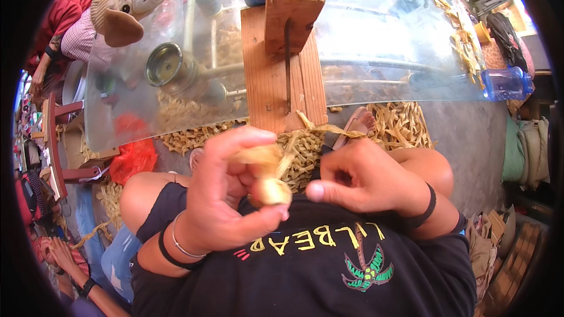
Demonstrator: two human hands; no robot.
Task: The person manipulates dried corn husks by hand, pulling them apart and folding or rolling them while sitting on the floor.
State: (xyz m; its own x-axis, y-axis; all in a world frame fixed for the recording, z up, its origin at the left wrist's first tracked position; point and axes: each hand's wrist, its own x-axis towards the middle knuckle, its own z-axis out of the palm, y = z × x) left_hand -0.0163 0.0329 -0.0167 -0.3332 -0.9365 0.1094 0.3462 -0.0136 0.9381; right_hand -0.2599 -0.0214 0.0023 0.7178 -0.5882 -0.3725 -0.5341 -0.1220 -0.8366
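Note:
My left hand [220, 193] is raised before my lap, its fingers and thumb around a blurred bundle of pale yellow dried plant strip [269, 189], possibly corn husk. My right hand [365, 176] hovers to the right of it with curled fingers, the thumb pointing left. A loose strip [339, 130] trails just above the right knuckles; whether the right fingers hold it is hidden. Below and behind both hands hangs or lies a length of braided plant strip [299, 158]. Beyond them stands a wooden stand [286, 75] with an upright block and a thin metal rod.
The wooden stand rests on a glass tabletop [370, 83]. More braid [396, 125] lies on the floor. A red plastic bag [132, 154] is at left, a plush dog [136, 0] upper left, a blue clear bottle [506, 83] at right. Another person's hands [61, 253] show lower left.

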